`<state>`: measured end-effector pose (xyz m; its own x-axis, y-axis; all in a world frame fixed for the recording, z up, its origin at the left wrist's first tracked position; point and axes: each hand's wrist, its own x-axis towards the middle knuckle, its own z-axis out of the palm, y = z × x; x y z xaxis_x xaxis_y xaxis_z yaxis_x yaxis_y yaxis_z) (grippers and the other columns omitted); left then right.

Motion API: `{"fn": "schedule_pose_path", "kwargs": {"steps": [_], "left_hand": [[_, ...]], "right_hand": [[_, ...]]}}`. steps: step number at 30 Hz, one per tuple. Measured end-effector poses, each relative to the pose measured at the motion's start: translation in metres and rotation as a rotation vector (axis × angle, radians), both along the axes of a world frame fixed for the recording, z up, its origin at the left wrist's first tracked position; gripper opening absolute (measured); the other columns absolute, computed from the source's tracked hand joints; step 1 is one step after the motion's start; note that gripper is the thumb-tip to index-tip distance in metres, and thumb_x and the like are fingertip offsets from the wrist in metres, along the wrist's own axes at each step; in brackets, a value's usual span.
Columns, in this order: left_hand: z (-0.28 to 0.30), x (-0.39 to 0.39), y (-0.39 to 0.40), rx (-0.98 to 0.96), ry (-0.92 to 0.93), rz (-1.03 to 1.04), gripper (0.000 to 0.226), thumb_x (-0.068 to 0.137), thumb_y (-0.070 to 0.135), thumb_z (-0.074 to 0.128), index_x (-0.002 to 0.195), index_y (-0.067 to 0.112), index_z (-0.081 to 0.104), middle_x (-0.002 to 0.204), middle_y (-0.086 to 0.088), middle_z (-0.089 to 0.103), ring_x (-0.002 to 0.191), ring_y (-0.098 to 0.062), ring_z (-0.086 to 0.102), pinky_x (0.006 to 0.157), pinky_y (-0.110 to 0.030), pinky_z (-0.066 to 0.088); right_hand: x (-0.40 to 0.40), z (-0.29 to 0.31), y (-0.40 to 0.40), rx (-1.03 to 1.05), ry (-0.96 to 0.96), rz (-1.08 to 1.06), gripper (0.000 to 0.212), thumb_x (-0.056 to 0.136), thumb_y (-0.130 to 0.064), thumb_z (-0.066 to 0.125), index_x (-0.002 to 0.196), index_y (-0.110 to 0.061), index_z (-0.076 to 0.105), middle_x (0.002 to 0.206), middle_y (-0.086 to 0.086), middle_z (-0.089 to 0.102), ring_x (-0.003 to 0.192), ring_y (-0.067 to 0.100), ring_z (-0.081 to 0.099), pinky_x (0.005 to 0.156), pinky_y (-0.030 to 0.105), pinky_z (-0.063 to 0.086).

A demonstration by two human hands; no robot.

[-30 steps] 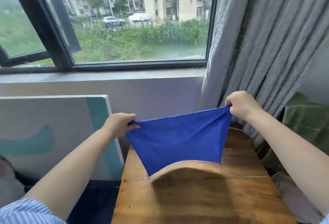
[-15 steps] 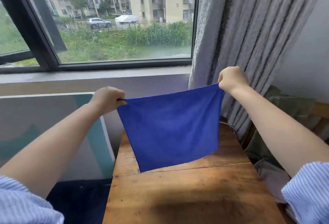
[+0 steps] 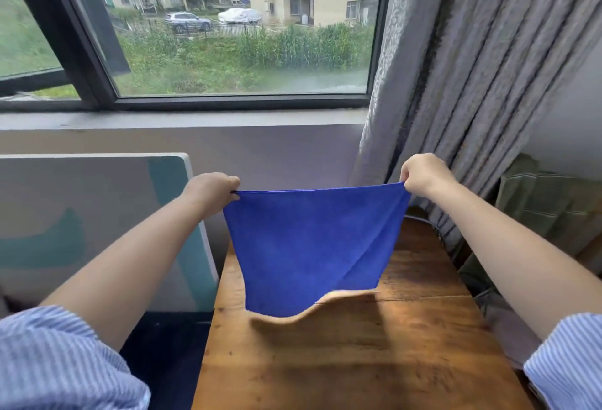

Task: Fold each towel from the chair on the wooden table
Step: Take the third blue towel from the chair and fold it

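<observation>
My left hand and right hand each pinch a top corner of the blue towel. It hangs stretched between them above the wooden surface.

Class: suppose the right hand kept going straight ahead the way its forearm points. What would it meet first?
Probably the grey curtain, which hangs directly beyond the right hand holding the blue towel corner. Depth is unclear, so the gap between them cannot be judged.

Towel lowered again toward the surface
Half a second ago both hands held the blue towel hanging flat; now the left hand and right hand sit lower, a diagonal crease has appeared, and its bottom edge billows over the wooden surface
</observation>
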<state>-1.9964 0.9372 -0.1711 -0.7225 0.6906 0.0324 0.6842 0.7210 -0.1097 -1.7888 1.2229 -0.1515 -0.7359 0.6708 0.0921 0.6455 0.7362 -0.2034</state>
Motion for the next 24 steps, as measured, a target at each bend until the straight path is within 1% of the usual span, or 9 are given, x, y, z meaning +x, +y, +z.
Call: {"fn": "schedule_pose_path", "kwargs": {"steps": [2, 4, 5, 8, 12, 16, 20, 22, 24], "left_hand": [[-0.001, -0.007, 0.004, 0.073, -0.007, 0.069, 0.017, 0.095, 0.016, 0.044, 0.086, 0.002, 0.049, 0.105, -0.019, 0.057, 0.097, -0.035, 0.056, 0.069, -0.034, 0.041], [-0.001, -0.011, 0.009, 0.155, -0.014, 0.123, 0.026, 0.091, 0.003, 0.043, 0.066, 0.007, 0.036, 0.103, -0.023, 0.057, 0.093, -0.037, 0.056, 0.067, -0.037, 0.041], [-0.002, -0.014, 0.011, 0.196, -0.011, 0.145, 0.026, 0.089, -0.002, 0.042, 0.065, 0.007, 0.036, 0.102, -0.024, 0.056, 0.092, -0.038, 0.056, 0.065, -0.036, 0.039], [-0.002, -0.022, 0.018, 0.347, 0.013, 0.188, 0.014, 0.087, -0.009, 0.039, 0.087, -0.004, 0.052, 0.102, -0.026, 0.055, 0.089, -0.042, 0.055, 0.064, -0.037, 0.036], [-0.006, -0.024, 0.013, 0.443, 0.081, 0.183, 0.014, 0.086, -0.007, 0.039, 0.083, 0.001, 0.049, 0.100, -0.027, 0.055, 0.084, -0.043, 0.055, 0.061, -0.037, 0.034], [-0.033, -0.018, -0.012, 0.307, 0.062, 0.129, 0.015, 0.087, 0.002, 0.045, 0.092, -0.007, 0.055, 0.101, -0.023, 0.058, 0.087, -0.040, 0.057, 0.067, -0.037, 0.041], [-0.074, 0.010, -0.039, 0.112, -0.102, -0.023, 0.014, 0.086, 0.010, 0.053, 0.088, -0.002, 0.060, 0.099, -0.015, 0.061, 0.092, -0.032, 0.058, 0.072, -0.035, 0.044], [-0.095, 0.030, -0.047, -0.057, -0.221, -0.082, 0.013, 0.086, 0.014, 0.055, 0.087, 0.002, 0.061, 0.098, -0.010, 0.060, 0.096, -0.027, 0.057, 0.074, -0.032, 0.044], [-0.116, 0.050, -0.052, -0.235, -0.321, -0.128, 0.010, 0.087, 0.015, 0.052, 0.084, 0.007, 0.058, 0.095, -0.007, 0.055, 0.100, -0.026, 0.056, 0.079, -0.033, 0.043]], "right_hand": [[-0.015, -0.006, 0.001, 0.005, 0.088, -0.014, 0.029, 0.075, 0.008, 0.048, 0.089, -0.005, 0.070, 0.103, 0.018, 0.066, 0.100, 0.034, 0.059, 0.079, 0.031, 0.047], [-0.027, -0.010, 0.002, 0.030, 0.166, -0.028, 0.031, 0.076, 0.010, 0.046, 0.095, -0.001, 0.069, 0.105, 0.020, 0.064, 0.101, 0.035, 0.057, 0.078, 0.031, 0.045], [-0.034, -0.012, 0.003, 0.046, 0.202, -0.030, 0.032, 0.077, 0.011, 0.045, 0.097, 0.001, 0.068, 0.106, 0.021, 0.062, 0.100, 0.036, 0.056, 0.077, 0.031, 0.043], [-0.051, -0.018, 0.008, 0.063, 0.317, -0.053, 0.032, 0.078, 0.013, 0.041, 0.097, 0.006, 0.065, 0.105, 0.025, 0.057, 0.097, 0.039, 0.053, 0.073, 0.033, 0.039], [-0.055, -0.026, 0.009, 0.115, 0.434, -0.018, 0.029, 0.080, 0.011, 0.042, 0.097, 0.007, 0.065, 0.102, 0.027, 0.058, 0.100, 0.039, 0.051, 0.071, 0.035, 0.038], [-0.032, -0.056, 0.002, 0.176, 0.417, 0.125, 0.022, 0.076, 0.011, 0.047, 0.085, 0.010, 0.067, 0.087, 0.028, 0.062, 0.090, 0.040, 0.055, 0.068, 0.037, 0.040], [0.018, -0.097, -0.020, 0.242, 0.368, 0.343, 0.010, 0.057, 0.012, 0.054, 0.058, 0.008, 0.062, 0.059, 0.026, 0.059, 0.060, 0.041, 0.061, 0.052, 0.040, 0.052], [0.044, -0.126, -0.030, 0.180, 0.228, 0.381, 0.007, 0.057, 0.015, 0.060, 0.058, 0.008, 0.061, 0.061, 0.025, 0.059, 0.063, 0.040, 0.061, 0.052, 0.041, 0.052], [0.066, -0.154, -0.038, 0.079, 0.017, 0.370, 0.005, 0.063, 0.012, 0.061, 0.066, 0.008, 0.062, 0.074, 0.025, 0.061, 0.078, 0.038, 0.060, 0.059, 0.040, 0.050]]}}
